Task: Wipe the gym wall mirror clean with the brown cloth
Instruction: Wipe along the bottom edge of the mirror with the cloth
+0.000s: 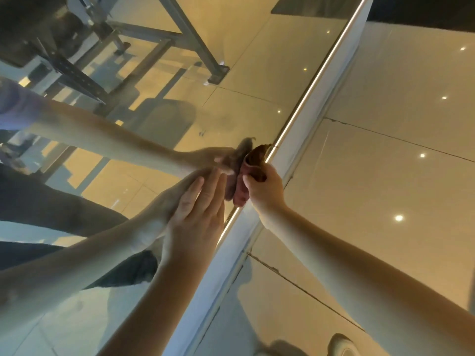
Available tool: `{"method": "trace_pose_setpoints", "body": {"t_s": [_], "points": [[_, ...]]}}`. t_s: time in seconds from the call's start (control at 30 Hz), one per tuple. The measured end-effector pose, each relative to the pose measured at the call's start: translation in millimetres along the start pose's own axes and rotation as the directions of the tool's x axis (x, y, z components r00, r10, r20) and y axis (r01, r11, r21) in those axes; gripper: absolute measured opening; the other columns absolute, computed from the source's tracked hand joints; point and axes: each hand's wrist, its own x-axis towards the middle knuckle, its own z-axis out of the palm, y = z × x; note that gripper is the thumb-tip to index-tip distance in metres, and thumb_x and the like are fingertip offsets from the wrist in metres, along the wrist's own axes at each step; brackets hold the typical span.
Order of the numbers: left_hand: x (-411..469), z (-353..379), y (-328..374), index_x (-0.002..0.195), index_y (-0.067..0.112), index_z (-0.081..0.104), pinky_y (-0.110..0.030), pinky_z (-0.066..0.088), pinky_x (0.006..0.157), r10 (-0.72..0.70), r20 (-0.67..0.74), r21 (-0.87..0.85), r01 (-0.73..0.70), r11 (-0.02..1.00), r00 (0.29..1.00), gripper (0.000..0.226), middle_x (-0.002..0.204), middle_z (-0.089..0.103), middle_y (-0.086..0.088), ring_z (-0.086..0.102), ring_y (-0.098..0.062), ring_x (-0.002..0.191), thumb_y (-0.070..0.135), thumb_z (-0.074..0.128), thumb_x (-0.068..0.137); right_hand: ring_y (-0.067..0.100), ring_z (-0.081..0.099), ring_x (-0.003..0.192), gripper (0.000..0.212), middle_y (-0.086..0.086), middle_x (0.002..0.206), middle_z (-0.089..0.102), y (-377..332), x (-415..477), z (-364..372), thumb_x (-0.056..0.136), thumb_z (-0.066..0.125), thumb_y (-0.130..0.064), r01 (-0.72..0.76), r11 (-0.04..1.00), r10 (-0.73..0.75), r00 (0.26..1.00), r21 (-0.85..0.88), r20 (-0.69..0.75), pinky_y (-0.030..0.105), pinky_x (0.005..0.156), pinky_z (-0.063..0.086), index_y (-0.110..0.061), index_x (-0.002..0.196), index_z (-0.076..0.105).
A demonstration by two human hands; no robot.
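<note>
The wall mirror (244, 60) fills the left and upper part of the view, its lit bottom edge running diagonally. My right hand (264, 186) grips the bunched brown cloth (253, 163) and holds it against the glass right at that bottom edge. My left hand (198, 214) lies flat on the mirror just left of the cloth, fingers straight and spread. Both arms and the cloth are doubled as reflections in the glass.
A white skirting strip (303, 140) runs below the mirror's lit edge. Glossy beige floor tiles (385, 124) with ceiling-light glints lie to the right. A light shoe (343, 345) shows at the bottom. Metal gym-machine frames (195, 39) appear only as reflections.
</note>
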Motion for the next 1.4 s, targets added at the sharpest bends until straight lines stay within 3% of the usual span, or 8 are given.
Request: {"method": "trace_pose_setpoints", "body": {"t_s": [0.13, 0.27, 0.37, 0.63, 0.8, 0.93, 1.13, 1.4], "points": [[15, 6, 3, 0.137, -0.004, 0.054, -0.042, 0.005, 0.122, 0.008, 0.019, 0.055, -0.009, 0.998, 1.0, 0.057, 0.152, 0.045, -0.017, 0.026, -0.028, 0.146, 0.021, 0.033, 0.09, 0.012, 0.061, 0.1, 0.024, -0.009, 0.099, 0.062, -21, 33, -13, 0.097, 0.056, -0.017, 0.077, 0.995, -0.081, 0.995, -0.067, -0.061, 0.024, 0.088, 0.05, -0.018, 0.121, 0.056], [34, 12, 10, 0.147, -0.007, 0.022, -0.041, 0.009, 0.123, -0.009, 0.02, 0.066, 0.008, 0.998, 1.0, 0.067, 0.151, 0.047, -0.014, 0.027, -0.026, 0.146, 0.022, 0.038, 0.089, 0.005, 0.059, 0.09, 0.023, -0.009, 0.097, 0.06, 8, 23, -5, 0.099, 0.053, -0.016, -0.104, 0.994, 0.103, 0.994, -0.046, -0.023, 0.013, 0.066, 0.041, -0.018, 0.122, 0.053], [51, 15, 12, 0.143, 0.0, 0.044, -0.041, 0.008, 0.122, -0.013, 0.053, 0.027, 0.012, 1.0, 0.998, 0.062, 0.146, 0.054, -0.01, 0.032, -0.025, 0.144, 0.026, 0.053, 0.088, 0.004, 0.057, 0.088, 0.027, -0.007, 0.099, 0.061, 17, 15, 0, 0.097, 0.053, -0.012, -0.142, 0.989, 0.141, 0.99, -0.031, -0.028, 0.012, 0.065, 0.041, -0.017, 0.124, 0.056], [76, 19, 10, 0.135, -0.002, 0.056, -0.04, 0.02, 0.12, 0.067, 0.092, 0.015, -0.069, 0.998, 0.993, 0.056, 0.15, 0.048, -0.017, 0.034, -0.029, 0.146, 0.028, 0.05, 0.088, 0.011, 0.064, 0.082, 0.013, -0.001, 0.091, 0.067, -36, 77, -27, 0.098, 0.054, -0.014, 0.011, 1.0, -0.009, 0.993, 0.011, -0.121, 0.015, 0.065, 0.047, -0.014, 0.108, 0.063], [105, 24, 18, 0.145, -0.007, 0.021, -0.041, 0.01, 0.121, -0.006, 0.05, 0.012, 0.006, 1.0, 0.999, 0.065, 0.146, 0.053, -0.014, 0.032, -0.026, 0.143, 0.022, 0.042, 0.09, 0.005, 0.061, 0.083, 0.011, -0.006, 0.092, 0.064, -23, 77, -31, 0.1, 0.052, -0.015, -0.09, 0.995, 0.091, 0.995, 0.032, -0.038, 0.01, 0.062, 0.043, -0.019, 0.107, 0.059], [126, 26, 23, 0.145, -0.007, 0.019, -0.04, 0.013, 0.123, 0.001, 0.086, -0.002, -0.001, 1.0, 0.996, 0.064, 0.15, 0.049, -0.014, 0.033, -0.027, 0.146, 0.02, 0.04, 0.09, 0.002, 0.058, 0.085, 0.017, -0.007, 0.095, 0.063, -43, 90, -41, 0.099, 0.054, -0.011, -0.17, 0.985, 0.17, 0.985, 0.026, 0.029, 0.012, 0.065, 0.041, -0.019, 0.113, 0.06], [156, 24, 21, 0.128, -0.003, 0.063, -0.041, 0.01, 0.122, 0.061, 0.161, -0.046, -0.055, 0.997, 0.985, 0.052, 0.152, 0.044, -0.018, 0.029, -0.03, 0.145, 0.019, 0.04, 0.087, 0.011, 0.062, 0.096, 0.016, -0.001, 0.101, 0.066, -89, 157, -73, 0.096, 0.059, -0.015, 0.04, 0.999, -0.041, 0.999, -0.004, -0.029, 0.023, 0.086, 0.05, -0.014, 0.112, 0.062], [202, 33, 30, 0.125, -0.001, 0.066, -0.038, 0.013, 0.119, -0.012, 0.018, -0.11, 0.013, 0.994, 1.0, 0.059, 0.144, 0.056, -0.013, 0.034, -0.025, 0.141, 0.006, 0.011, 0.104, 0.013, 0.063, 0.097, 0.025, 0.002, 0.11, 0.066, -65, 171, -75, 0.099, 0.054, -0.019, -0.179, 0.984, 0.179, 0.983, -0.007, 0.042, 0.02, 0.075, 0.047, -0.016, 0.123, 0.057]]}}
